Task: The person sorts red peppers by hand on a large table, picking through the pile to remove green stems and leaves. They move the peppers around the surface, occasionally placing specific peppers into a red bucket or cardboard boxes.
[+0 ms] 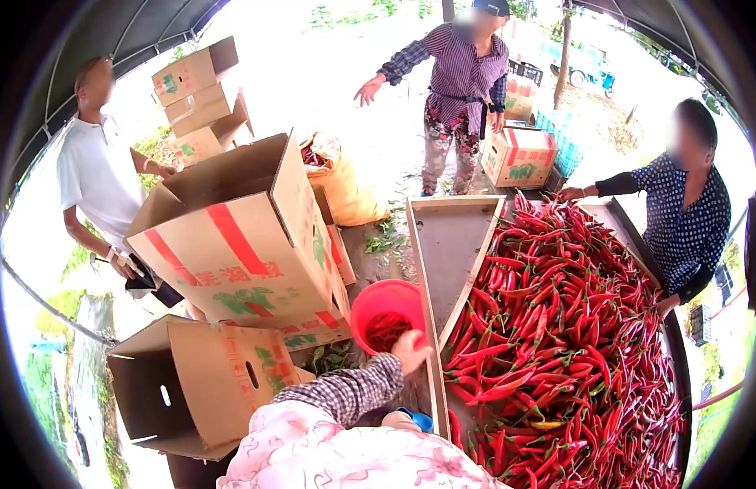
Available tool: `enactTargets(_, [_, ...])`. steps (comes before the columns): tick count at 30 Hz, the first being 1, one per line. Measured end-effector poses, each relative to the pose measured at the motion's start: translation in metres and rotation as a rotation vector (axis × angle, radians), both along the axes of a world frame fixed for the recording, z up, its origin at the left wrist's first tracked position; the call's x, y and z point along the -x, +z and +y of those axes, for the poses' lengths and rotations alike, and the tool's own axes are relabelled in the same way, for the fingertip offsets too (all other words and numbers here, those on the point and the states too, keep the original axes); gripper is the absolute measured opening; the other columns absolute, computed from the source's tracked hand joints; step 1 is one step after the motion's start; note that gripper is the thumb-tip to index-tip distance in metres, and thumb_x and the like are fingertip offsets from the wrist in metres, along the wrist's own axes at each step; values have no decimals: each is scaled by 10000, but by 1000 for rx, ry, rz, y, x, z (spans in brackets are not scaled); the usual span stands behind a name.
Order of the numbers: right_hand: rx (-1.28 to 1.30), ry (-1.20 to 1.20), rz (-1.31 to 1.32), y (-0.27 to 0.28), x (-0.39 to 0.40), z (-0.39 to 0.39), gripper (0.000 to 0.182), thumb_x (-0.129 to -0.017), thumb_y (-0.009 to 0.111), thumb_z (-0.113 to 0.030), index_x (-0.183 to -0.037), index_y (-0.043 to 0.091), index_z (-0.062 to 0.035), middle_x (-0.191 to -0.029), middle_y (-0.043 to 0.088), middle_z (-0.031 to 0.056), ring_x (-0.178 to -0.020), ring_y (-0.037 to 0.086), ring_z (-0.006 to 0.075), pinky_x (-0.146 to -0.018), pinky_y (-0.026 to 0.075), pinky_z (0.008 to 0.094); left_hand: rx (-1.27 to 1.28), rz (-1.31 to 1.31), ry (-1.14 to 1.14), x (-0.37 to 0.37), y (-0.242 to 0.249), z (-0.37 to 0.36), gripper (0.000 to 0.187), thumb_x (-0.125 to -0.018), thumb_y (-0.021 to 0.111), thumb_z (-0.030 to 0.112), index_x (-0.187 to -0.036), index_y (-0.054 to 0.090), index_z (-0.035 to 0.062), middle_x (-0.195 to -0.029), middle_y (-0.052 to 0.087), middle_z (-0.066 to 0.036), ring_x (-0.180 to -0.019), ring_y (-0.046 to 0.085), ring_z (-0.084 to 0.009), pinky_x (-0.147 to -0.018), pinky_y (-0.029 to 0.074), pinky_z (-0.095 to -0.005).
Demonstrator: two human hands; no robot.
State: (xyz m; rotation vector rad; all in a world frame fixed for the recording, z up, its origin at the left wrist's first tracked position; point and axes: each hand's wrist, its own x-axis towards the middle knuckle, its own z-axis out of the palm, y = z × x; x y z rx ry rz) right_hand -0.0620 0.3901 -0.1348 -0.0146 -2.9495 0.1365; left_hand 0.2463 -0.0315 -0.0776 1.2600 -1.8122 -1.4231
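My left hand [410, 353], in a checked sleeve, is over the lower right rim of a red bucket [364, 303], close to the wooden edge of the sorting table [431, 318]. Its fingers look loosely apart, with nothing visible in them. Red chili peppers [386, 330] lie inside the bucket. On the table to the right spreads a big heap of long red chili peppers [549, 326], many with green stems. My right hand does not show; my pink patterned top fills the bottom of the view.
Open cardboard boxes [248, 253] stand left of the bucket, another box [207, 375] nearer me. An orange sack [345, 191] sits behind them. A person in white stands left, another [468, 81] at the back, and a third [683, 196] reaches to the heap's right side.
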Motion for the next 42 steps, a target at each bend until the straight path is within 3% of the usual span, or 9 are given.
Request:
enactTargets(5, [23,12,-12,2,-1,-15,788,-870,533,-278,-1462,21,-181,-883,431,52,-771,423,155,-698,358,286,786,-58,556,-84,97,-86,590,-721,589,38,-1270,385,-27,-1226,463,-210,-1160,456,-342,-988,371,-382])
enactTargets(6, [27,15,-12,2,-1,-16,788,-870,533,-281,-1461,22,-180,-890,429,53,-778,421,157,-703,357,287,322,111,546,-116,132,-109,688,-719,560,-20,-1351,288,-9,-1346,366,-195,-1265,360,-319,-1053,305,-378])
enactTargets(7, [32,16,-13,2,-1,-18,788,-870,534,-284,-1461,24,-178,-897,427,55,-785,420,158,-708,356,288,1047,-235,766,-141,129,-143,759,-702,521,-86,-1389,215,14,-1398,300,-191,-1305,310,-312,-1083,264,-383])
enactTargets(8, [37,20,-15,2,0,-19,788,-869,534,-286,-1461,25,-177,-904,425,57,-792,419,160,-712,355,290,1032,-88,729,-169,173,-153,782,-687,511,-110,-1394,210,30,-1420,271,-192,-1316,297,-319,-1091,254,-389])
enactTargets(12, [51,29,-21,3,-1,-20,788,-868,535,-297,-1461,30,-173,-932,417,63,-819,413,168,-731,351,294,1208,-517,840,-241,269,-174,798,-679,602,-38,-1381,235,56,-1413,265,-211,-1291,316,-352,-1084,266,-417])
enactTargets(14, [53,35,-23,5,-1,-19,789,-868,535,-303,-1460,32,-170,-947,413,66,-832,411,171,-741,349,297,817,-684,807,-250,276,-181,774,-675,648,21,-1352,279,90,-1405,270,-211,-1292,305,-355,-1061,292,-439])
enactTargets(23, [51,11,-22,11,-4,-24,790,-865,537,-327,-1459,44,-159,-1010,395,81,-893,399,188,-783,341,307,1251,-617,842,-243,263,-188,529,-558,681,62,-1034,451,89,-1029,475,-140,-1050,421,-339,-897,367,-479])
enactTargets(33, [6,7,-3,19,-9,-28,795,-862,540,-354,-1458,56,-148,-1081,375,98,-961,386,206,-831,331,319,1260,-302,764,-235,263,-160,408,-600,621,-7,-996,549,62,-1018,505,-131,-1043,453,-323,-928,387,-415])
enactTargets(42, [-25,-9,6,23,-3,-16,800,-859,542,-379,-1456,68,-137,-1145,357,112,-1021,374,223,-873,322,330,1121,-424,554,-238,306,-143,477,-570,731,39,-1003,532,45,-1039,474,-146,-988,489,-317,-844,440,-395])
